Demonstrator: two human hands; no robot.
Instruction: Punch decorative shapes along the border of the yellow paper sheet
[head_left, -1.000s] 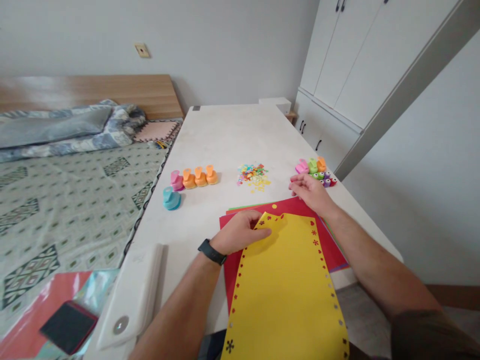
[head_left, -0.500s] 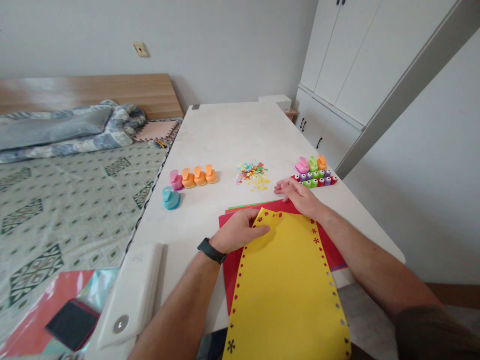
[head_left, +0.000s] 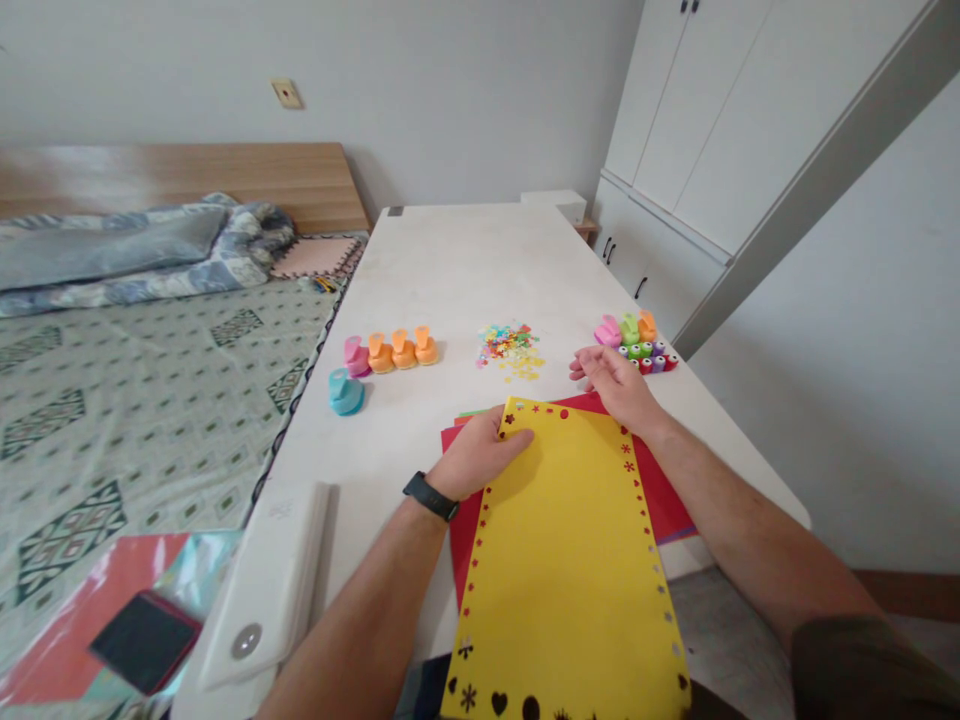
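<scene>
A yellow sheet of paper [head_left: 566,540], with small shapes such as hearts, stars and flowers punched along its edges, is raised above a stack of coloured sheets, red paper [head_left: 669,490] on top. My left hand [head_left: 484,450] grips its far left corner, thumb on top and fingers behind. Near the far right corner, my right hand [head_left: 615,385] hovers with fingers loosely curved and apart, holding nothing visible. Small craft punches [head_left: 651,355] in several colours stand just beyond it. A pile of tiny paper cut-outs [head_left: 510,345] lies ahead of the sheet.
Orange punches [head_left: 403,348], a pink punch [head_left: 356,356] and a teal punch [head_left: 346,392] stand at the left of the white table [head_left: 472,270]. A long white device [head_left: 266,590] lies along its left edge. Beside the table is a bed [head_left: 150,400] with a dark pad [head_left: 146,640].
The yellow sheet has shifted slightly left and its near edge has come up, showing more punched shapes. My left hand moved a little with it; my right hand moved slightly right and away.
</scene>
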